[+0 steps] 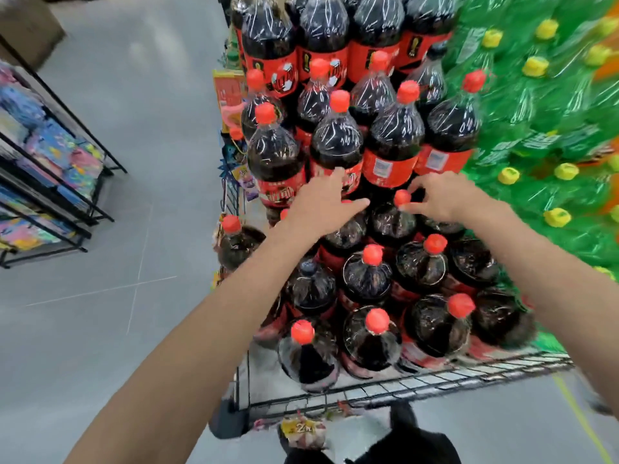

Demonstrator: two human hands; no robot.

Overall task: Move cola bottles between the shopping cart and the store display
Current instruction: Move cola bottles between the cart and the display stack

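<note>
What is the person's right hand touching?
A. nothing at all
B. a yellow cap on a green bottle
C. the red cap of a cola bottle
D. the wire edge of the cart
C: the right hand has its fingertips around the red cap of a cola bottle.

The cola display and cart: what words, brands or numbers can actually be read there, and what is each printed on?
"2" followed by a blurred character: on the yellow tag hanging from the cart's wire edge.
Red labels on the cola bottles: white print and a white panel, too blurred to read.
Green bottles: label text too blurred to read.
Yellow and red packet beside the display: print unreadable.
</note>
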